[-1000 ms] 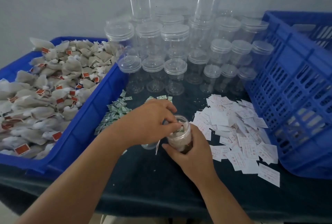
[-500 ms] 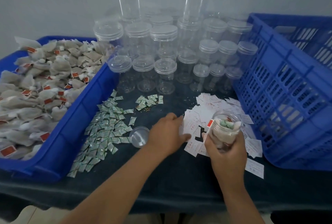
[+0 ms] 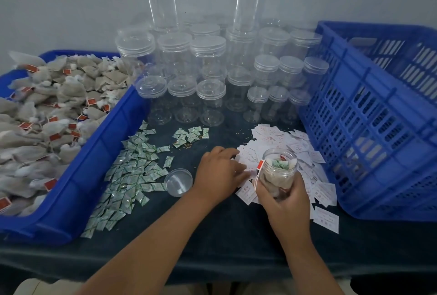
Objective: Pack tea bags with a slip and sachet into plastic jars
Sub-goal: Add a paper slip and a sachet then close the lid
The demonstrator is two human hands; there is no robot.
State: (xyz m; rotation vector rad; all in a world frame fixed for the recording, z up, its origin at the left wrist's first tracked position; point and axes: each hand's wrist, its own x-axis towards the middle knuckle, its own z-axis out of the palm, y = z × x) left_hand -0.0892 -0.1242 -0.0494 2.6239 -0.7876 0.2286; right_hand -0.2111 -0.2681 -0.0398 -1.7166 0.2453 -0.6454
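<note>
In the head view, the jar (image 3: pixel 276 174) has travelled from the middle of the tabletop (image 3: pixel 212 235) to the right, over the pile of slips (image 3: pixel 283 140). The left hand (image 3: pixel 220 174) has left the jar's mouth and gone to the near edge of that pile.

The right hand (image 3: pixel 286 202) is curled round the lower half of the jar and holds it upright, mouth open. Tea bags fill the body, a green sachet (image 3: pixel 279 164) lies on top, and a red tag (image 3: pixel 260 165) hangs over the rim. The left hand lies fairly flat, its fingers close together on the slips. No slip can be seen pinched.

The lid (image 3: pixel 179 182) sits upturned just left of that hand, beside the loose sachets (image 3: pixel 132 171). The crate of tea bags (image 3: pixel 99 159) stands at the left, the empty jars (image 3: pixel 208 77) at the back, and a second crate (image 3: pixel 378 129) at the right.

The slip looks to be the step in hand. To do it well, slide a single slip off the heap with one fingertip, since they overlap and two may lift together. Keep the jar level, tuck in the dangling tag, then fetch the lid.
</note>
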